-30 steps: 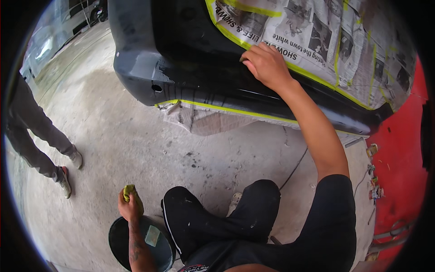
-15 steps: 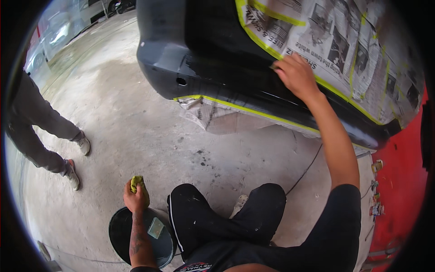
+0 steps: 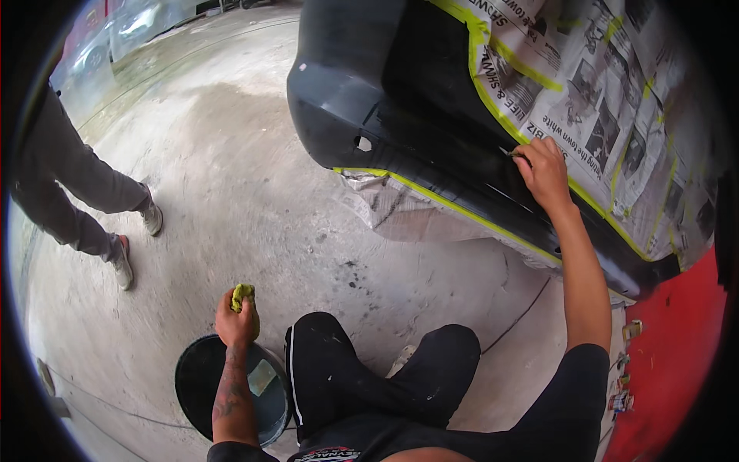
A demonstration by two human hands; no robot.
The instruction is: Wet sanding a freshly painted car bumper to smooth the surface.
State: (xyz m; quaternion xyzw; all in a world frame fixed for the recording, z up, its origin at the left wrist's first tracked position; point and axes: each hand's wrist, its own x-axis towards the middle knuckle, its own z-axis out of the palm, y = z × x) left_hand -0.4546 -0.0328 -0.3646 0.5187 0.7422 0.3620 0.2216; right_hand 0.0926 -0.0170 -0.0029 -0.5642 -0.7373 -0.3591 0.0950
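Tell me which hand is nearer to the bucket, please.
Left. The left hand is near the bucket, just past its far rim; the right hand is farther off, at the bumper.

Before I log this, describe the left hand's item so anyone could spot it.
Find the dark bucket at lower left. Near its rim, the left hand grips a yellow-green wad. Unlike the pale square inside the bucket, it is bright and lumpy.

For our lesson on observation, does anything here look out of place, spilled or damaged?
Two things: the masking paper beneath the black bumper hangs crumpled and smudged, not flat; and dark spots scattered on the paler concrete floor look like possible drips. Nothing else stands out.
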